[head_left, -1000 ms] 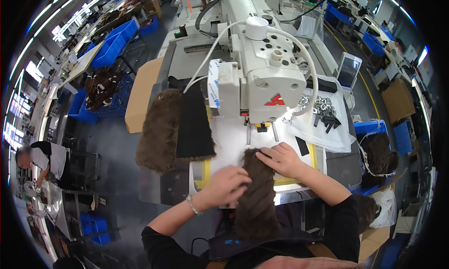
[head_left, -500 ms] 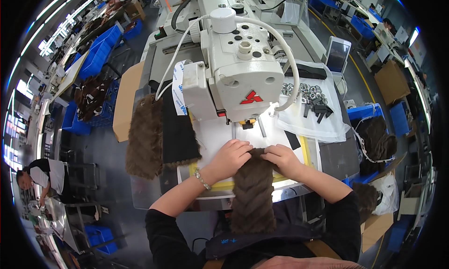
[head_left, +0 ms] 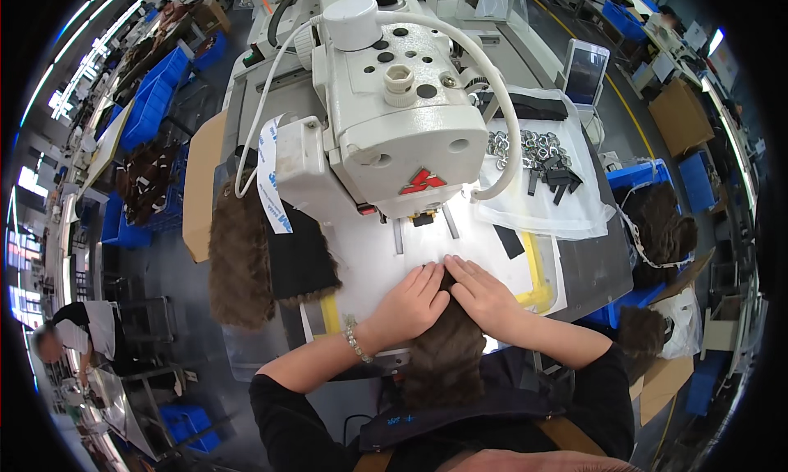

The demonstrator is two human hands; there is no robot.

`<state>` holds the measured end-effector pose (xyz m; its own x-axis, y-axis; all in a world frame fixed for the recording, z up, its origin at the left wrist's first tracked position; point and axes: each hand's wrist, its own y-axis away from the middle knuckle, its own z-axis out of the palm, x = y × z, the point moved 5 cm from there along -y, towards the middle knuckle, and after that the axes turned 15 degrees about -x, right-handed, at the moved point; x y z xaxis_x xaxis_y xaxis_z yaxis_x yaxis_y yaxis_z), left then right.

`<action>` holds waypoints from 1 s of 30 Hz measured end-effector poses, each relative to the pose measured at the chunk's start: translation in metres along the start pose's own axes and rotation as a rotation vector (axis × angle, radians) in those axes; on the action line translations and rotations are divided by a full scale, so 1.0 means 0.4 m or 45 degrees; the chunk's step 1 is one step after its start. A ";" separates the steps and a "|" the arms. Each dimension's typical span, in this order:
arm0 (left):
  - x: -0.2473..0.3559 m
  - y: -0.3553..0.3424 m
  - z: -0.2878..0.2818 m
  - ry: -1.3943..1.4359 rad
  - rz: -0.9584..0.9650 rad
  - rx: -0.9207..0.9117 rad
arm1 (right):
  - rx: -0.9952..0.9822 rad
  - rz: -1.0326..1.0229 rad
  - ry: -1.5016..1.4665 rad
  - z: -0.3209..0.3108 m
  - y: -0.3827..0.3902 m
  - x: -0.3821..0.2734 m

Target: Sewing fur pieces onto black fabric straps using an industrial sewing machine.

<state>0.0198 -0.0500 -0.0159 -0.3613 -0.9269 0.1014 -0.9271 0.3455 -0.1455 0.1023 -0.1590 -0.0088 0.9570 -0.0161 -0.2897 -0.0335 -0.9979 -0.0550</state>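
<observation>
A brown fur strip (head_left: pixel 445 359) runs from the front of the sewing machine (head_left: pixel 402 135) over the table edge towards my lap. My left hand (head_left: pixel 408 304) lies flat on its upper end, fingers stretched out and side by side. From the other side my right hand (head_left: pixel 486 298) rests on the same end, also flat, its fingertips close to those of the left. Between the hands shows a narrow bit of fur; the rest of that end is hidden beneath them. Just beyond the fingertips is the white work plate (head_left: pixel 361 263) with yellow tape, below the machine head.
To the left lie more brown fur pieces (head_left: pixel 238 267) and a black panel (head_left: pixel 300 263). On the right, a white plastic bag (head_left: pixel 566 213) bears metal rings (head_left: pixel 525 150) and black tabs (head_left: pixel 558 179). A screen (head_left: pixel 586 74) stands behind it. Blue bins (head_left: pixel 636 175) flank the table.
My fingers, bent round the fur strip's upper end before, now lie flat on it and closer together. The machine appears shifted left and nearer in the view.
</observation>
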 end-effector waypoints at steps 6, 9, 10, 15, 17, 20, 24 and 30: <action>0.017 0.013 0.010 -0.091 -0.002 -0.012 | 0.019 0.008 0.015 0.021 0.005 -0.016; 0.017 0.022 0.009 -0.119 0.022 0.000 | 0.003 -0.001 0.025 0.022 0.007 -0.023; 0.016 0.026 0.007 -0.126 0.031 0.002 | -0.001 0.000 0.022 0.025 0.007 -0.022; 0.000 0.025 -0.028 -0.049 -0.089 -0.008 | 0.006 -0.011 0.035 0.023 0.010 -0.020; -0.009 0.025 -0.028 -0.012 -0.161 -0.024 | 0.008 -0.001 0.040 0.026 0.010 -0.022; -0.014 0.025 -0.018 0.060 -0.178 -0.073 | 0.018 0.025 0.047 0.025 0.009 -0.028; -0.012 0.017 -0.022 0.104 -0.161 -0.066 | 0.030 0.042 0.057 0.024 0.009 -0.031; -0.010 0.011 -0.015 0.122 -0.147 -0.060 | 0.052 0.069 -0.020 0.019 0.006 -0.026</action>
<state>0.0166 -0.0438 -0.0112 -0.2582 -0.9433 0.2085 -0.9658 0.2462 -0.0818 0.0900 -0.1609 -0.0131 0.9488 -0.0692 -0.3082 -0.0977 -0.9922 -0.0779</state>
